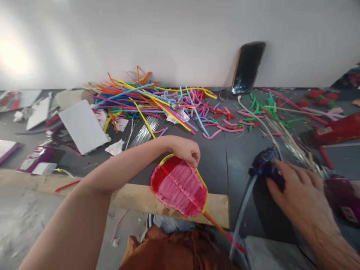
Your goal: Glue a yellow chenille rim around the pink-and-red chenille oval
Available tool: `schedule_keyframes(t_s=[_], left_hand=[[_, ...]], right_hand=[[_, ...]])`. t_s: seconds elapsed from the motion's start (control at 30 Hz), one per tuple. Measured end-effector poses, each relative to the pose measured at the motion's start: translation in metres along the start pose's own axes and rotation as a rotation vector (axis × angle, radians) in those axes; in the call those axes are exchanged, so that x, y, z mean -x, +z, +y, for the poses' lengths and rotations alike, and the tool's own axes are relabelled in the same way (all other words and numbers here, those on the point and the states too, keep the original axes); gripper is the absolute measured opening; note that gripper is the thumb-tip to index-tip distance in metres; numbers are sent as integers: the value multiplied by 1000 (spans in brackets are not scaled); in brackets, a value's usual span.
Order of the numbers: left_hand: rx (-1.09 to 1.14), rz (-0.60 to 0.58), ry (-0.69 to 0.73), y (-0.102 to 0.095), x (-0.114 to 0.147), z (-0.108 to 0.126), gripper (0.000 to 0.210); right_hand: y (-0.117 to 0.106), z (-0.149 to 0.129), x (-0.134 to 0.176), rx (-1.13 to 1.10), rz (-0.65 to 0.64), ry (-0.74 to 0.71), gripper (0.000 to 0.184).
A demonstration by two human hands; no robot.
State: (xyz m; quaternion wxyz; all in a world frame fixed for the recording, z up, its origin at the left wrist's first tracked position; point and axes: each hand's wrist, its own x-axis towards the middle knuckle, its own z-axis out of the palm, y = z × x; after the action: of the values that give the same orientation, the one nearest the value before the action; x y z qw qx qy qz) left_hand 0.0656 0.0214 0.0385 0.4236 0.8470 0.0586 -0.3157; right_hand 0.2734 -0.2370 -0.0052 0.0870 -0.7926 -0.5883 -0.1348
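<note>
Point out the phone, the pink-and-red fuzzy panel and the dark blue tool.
Phone [248, 68]: head view, middle of the dark screen.
Pink-and-red fuzzy panel [177, 187]: head view, pink face.
Dark blue tool [264, 163]: head view, body.

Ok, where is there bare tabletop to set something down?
Mainly the dark tabletop between the pink-and-red piece and the dark blue tool, up to the cut pipe cleaners. A shadowed patch lies between the translucent stick and the right hand. It's crowded along the wall, where the pipe-cleaner pile spreads, and at left around the white box.
</note>
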Motion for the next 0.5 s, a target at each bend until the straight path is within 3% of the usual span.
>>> schedule_keyframes(t_s=[0.1,0.17,0.27,0.37,0.5], left_hand=[[-5,47,-12,2,6,-3,14],[-21,89,-24,2,15,-4,15],[-52,214,-58,7,35,-5,20],[-141,440,-105,17,52,-9,25],[-471,833,-308,24,58,-27,26]], right_hand=[[-7,-17,3,-94,83,-198,31],[-8,-29,8,-174,30,-349,30],[-5,-41,16,-249,-30,-450,34],[2,-41,18,-314,-12,-463,27],[10,-28,14,-307,51,-453,22]])
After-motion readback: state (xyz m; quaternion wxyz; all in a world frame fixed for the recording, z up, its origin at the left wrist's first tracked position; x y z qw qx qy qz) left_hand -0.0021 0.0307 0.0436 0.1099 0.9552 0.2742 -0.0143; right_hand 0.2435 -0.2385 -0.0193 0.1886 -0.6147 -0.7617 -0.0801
